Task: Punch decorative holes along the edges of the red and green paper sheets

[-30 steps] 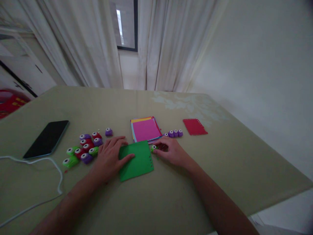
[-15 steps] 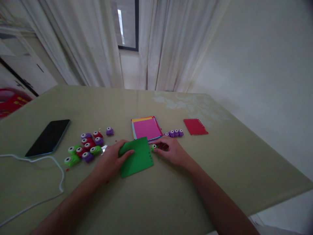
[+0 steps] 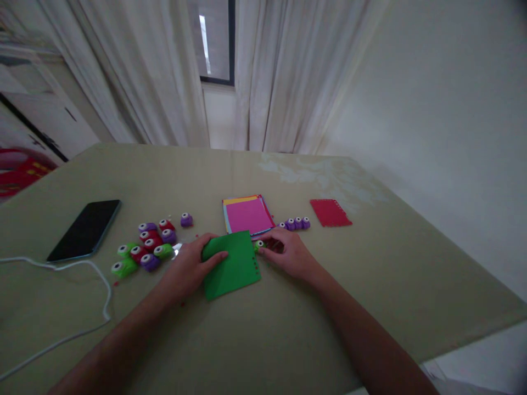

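My left hand (image 3: 191, 266) pinches the left side of a green sheet of paper (image 3: 233, 269), thumb on top and fingers underneath. Small holes run along the sheet's right edge. At that edge, my right hand (image 3: 288, 252) grips a small green craft punch (image 3: 259, 246) with a white, black-centred button; whether the sheet sits in its slot I cannot tell. Just behind my right hand stands a row of purple craft punches (image 3: 298, 223). Several red, purple and green craft punches (image 3: 150, 242) cluster left of my left hand, and a lone purple punch (image 3: 186, 219) stands beyond.
A stack of coloured paper (image 3: 249, 215), pink on top, lies behind the green sheet. Right of it is a red sheet (image 3: 330, 213) with notched edges. A dark phone (image 3: 85, 230) and a white cable (image 3: 107, 296) lie on the left. Tiny red scraps dot the table.
My left hand went from lying flat on the green sheet to pinching it, and the sheet's left part lifted and bent slightly. My right hand stays at the sheet's edge with the green punch.
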A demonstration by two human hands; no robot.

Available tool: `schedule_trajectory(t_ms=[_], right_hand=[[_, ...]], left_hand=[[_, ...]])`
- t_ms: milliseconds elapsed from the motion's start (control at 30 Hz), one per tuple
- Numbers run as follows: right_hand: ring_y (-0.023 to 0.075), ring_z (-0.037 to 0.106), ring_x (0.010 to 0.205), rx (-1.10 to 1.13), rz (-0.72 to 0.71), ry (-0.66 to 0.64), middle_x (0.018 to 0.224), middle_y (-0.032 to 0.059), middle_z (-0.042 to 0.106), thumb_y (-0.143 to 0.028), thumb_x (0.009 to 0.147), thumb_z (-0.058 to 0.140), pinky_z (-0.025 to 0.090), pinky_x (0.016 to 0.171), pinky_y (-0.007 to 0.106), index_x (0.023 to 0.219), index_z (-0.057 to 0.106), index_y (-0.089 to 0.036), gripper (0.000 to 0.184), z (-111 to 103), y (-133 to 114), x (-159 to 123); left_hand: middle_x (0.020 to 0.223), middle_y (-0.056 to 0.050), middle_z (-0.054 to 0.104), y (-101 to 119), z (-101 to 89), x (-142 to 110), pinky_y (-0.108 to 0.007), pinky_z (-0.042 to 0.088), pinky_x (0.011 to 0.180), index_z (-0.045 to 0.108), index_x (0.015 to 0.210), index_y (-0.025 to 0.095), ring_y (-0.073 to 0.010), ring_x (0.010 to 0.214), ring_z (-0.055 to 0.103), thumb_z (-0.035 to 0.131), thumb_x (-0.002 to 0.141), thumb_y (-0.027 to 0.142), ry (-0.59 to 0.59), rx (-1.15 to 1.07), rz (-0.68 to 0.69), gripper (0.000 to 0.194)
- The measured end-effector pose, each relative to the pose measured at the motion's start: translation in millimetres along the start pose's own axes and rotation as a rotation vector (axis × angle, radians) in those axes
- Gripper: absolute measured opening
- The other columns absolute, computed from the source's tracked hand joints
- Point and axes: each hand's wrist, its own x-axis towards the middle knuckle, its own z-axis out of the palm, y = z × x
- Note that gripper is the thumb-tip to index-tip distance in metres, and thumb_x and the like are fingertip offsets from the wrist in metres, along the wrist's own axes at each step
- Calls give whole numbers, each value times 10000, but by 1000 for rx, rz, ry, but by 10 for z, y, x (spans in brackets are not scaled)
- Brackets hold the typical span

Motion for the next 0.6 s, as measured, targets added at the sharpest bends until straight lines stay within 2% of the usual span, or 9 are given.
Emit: schedule_trajectory(t_ms=[233,600], right_hand=[[168,664,789,-27,-15,26,955,60,745,-311,937,785,506,714,287,1095,803,-178,207,11,17,8],[176,668,809,-27,-19,19,990,67,749,-322,945,780,525,737,300,1124,803,-198,219,21,20,-2]], left_hand=[[1045,-69,773,9,-9,-8,-432,555,815,686,1147,238,-333,943,725,631,896,604,-2,-25,-4,447],[1039,-56,777,-22,8,-12,-429,563,803,689,1163,262,-329,938,728,639,902,611,5,-30,-16,438]])
